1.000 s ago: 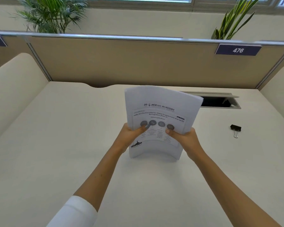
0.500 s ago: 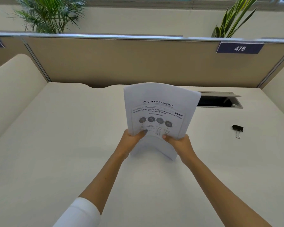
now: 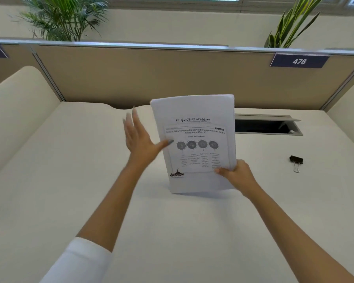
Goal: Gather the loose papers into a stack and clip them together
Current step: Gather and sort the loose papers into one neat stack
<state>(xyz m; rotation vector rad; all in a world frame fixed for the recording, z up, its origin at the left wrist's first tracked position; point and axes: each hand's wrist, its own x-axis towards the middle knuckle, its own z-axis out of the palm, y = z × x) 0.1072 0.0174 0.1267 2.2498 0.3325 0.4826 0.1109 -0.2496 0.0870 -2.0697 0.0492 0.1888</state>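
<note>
A stack of white printed papers (image 3: 194, 129) stands upright on its bottom edge on the cream desk (image 3: 70, 180), printed side facing me. My right hand (image 3: 236, 173) grips the stack at its lower right corner. My left hand (image 3: 140, 139) is open with fingers spread, flat beside the stack's left edge, its thumb tip touching the front sheet. A black binder clip (image 3: 296, 160) with silver handles lies on the desk to the right, apart from both hands.
An open cable hatch (image 3: 266, 125) is sunk into the desk behind the papers on the right. A tan partition (image 3: 131, 74) with a "476" label (image 3: 299, 61) closes the back. Padded side panels flank the desk; plants stand beyond the partition.
My left hand has let go of the stack and opened flat beside its left edge. The stack now stands straighter, held by my right hand alone.
</note>
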